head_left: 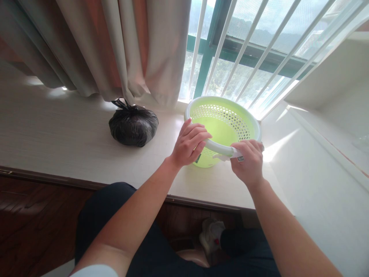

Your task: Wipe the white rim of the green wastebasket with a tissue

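A light green plastic waste basket (215,130) with a perforated wall and a pale grey rim stands on the windowsill ledge, by the barred window. My left hand (190,142) is closed over the left front of its rim, fingers pointing inward. My right hand (248,158) grips the rim at the right front. A thin white scrap (221,157), maybe tissue or a label, sticks out beside the right fingers; I cannot make out which. To the left of the basket sits a tied black plastic bag (133,126), full and rounded, apart from both hands.
Beige and orange curtains (95,46) hang behind the black bag. White window bars (242,50) rise behind the basket, and a white wall (325,161) flanks it on the right. The pale ledge (72,134) ends at a dark front edge, above dark wooden flooring (34,219).
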Available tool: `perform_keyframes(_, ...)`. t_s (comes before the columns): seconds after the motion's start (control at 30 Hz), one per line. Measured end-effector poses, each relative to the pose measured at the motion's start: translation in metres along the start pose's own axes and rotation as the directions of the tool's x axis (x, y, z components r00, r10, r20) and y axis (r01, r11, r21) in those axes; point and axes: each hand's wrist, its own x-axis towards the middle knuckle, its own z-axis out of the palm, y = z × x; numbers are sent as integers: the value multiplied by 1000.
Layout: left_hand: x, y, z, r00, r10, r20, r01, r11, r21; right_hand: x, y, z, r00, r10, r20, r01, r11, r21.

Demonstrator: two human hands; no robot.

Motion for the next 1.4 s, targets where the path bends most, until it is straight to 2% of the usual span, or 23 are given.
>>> perform_keyframes(0.43, -1, 1, -1, 997, -51, 51, 48, 998, 51, 0, 0, 0, 1000, -16, -9, 16, 1000, -3)
perform_keyframes(0.6, 0, 1, -1, 997, -53, 57, 50, 997, 51, 1, 0, 0, 999, -32, -19, 32, 999, -2)
perform_keyframes(0.77, 0, 0, 0, 1000, -15, 18, 15, 1000, 17, 1, 0, 0, 999, -35, -20, 35, 999, -5)
perform_keyframes(0.93, 0, 1, -1, 999, -36, 41, 34, 999, 37, 0, -1, 0, 999, -31, -22, 31, 999, -11)
perform_keyframes(1.23, 0, -2, 0, 1000, 8, 8, -8, 1000, 3, 1, 1, -1, 1000, -24, 9, 24, 1000, 1)
perform_keyframes(1.4, 4, -2, -3, 998, 9, 66, -10, 1000, 3, 3, 6, -3, 998, -13, 58, 12, 1000, 26)
